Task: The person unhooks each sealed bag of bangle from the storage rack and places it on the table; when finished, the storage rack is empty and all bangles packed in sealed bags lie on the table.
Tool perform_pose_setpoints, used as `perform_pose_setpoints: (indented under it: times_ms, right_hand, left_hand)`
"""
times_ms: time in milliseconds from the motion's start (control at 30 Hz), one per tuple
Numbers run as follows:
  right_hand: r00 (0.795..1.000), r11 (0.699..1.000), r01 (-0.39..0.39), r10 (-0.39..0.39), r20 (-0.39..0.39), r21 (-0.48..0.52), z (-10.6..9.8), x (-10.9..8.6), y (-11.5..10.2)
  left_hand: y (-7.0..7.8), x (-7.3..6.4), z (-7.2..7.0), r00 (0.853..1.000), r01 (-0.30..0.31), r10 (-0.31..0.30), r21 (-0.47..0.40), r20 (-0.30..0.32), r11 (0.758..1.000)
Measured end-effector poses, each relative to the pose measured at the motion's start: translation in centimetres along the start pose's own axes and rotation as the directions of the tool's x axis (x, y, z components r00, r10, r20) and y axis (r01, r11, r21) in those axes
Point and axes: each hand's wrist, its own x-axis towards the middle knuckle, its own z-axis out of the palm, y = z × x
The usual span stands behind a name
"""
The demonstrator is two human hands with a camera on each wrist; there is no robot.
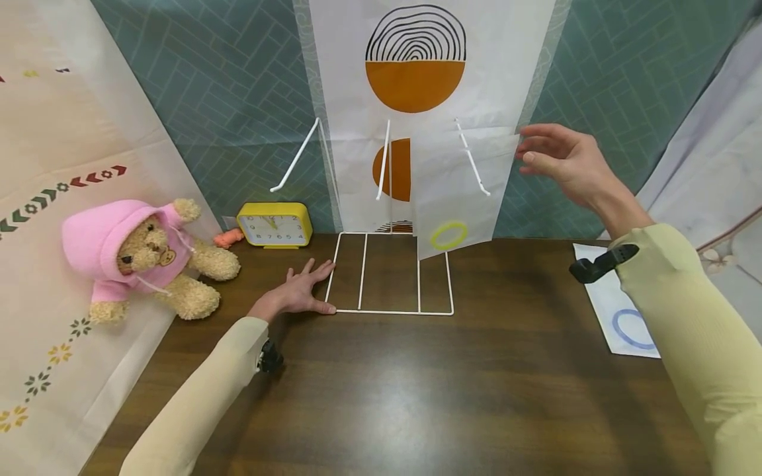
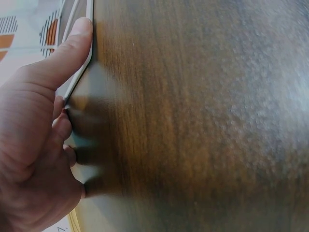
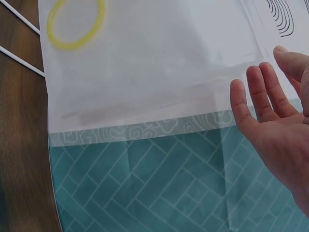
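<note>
A translucent white plastic pouch with a yellow ring near its 6 o'clock edge hangs at the right-hand prong of a white wire rack, whose square base lies toward 7 o'clock on a dark brown wood-grain tabletop. Whether the prong runs through a hole in the pouch is too fine to tell. Between 2 and 3 o'clock, the right hand holds nothing, fingers extended and the thumb wide of them; whether a fingertip brushes the pouch's edge is unclear. At 8 o'clock, the left hand spreads on the tabletop, thumb touching the base's near corner, gripping nothing. The likeliest mishap looks to be a drop: a knock from the right hand could swing the pouch toward the prong's tip and off. The rack, loaded on one side, might also twist or skid if the left thumb pushes rather than steadies. Farther out, a white pouch with a blue ring lies at 4 o'clock; a yellow rectangular clock and a pink-hooded plush bear sit toward 9.
</note>
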Motion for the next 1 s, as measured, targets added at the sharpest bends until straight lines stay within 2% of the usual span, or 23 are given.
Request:
perform_pose_setpoints:
  times_ms: [133,367,500,733,1000]
  right_hand:
    - [1.0,1.0,0.004,-0.004,-0.001,-0.008,0.1,0.1,-0.2]
    - [1.0,0.997,-0.012,0.011,-0.023,-0.077,-0.2,0.5,-0.8]
    - [0.999,0.999,-0.018,0.017,-0.029,-0.051,-0.1,0.5,-1.1]
    - [0.999,0.995,-0.033,0.03,-0.031,-0.09,0.8,0.5,-1.0]
    - [0.997,0.993,-0.076,0.077,0.003,-0.088,1.8,0.5,-0.9]
  left_hand:
    - [-0.1,0.2,-0.2,1.0,0.002,-0.002,0.0,0.005,1.0]
    - [0.2,0.8,-1.3,1.0,-0.002,0.002,0.016,0.004,1.0]
    - [0.5,1.0,-1.6,1.0,-0.004,0.004,0.03,0.0,1.0]
    - [0.5,0.6,-1.2,1.0,0.004,-0.004,0.027,0.005,1.0]
    - [0.5,0.0,-0.4,1.0,0.011,-0.011,0.004,0.019,1.0]
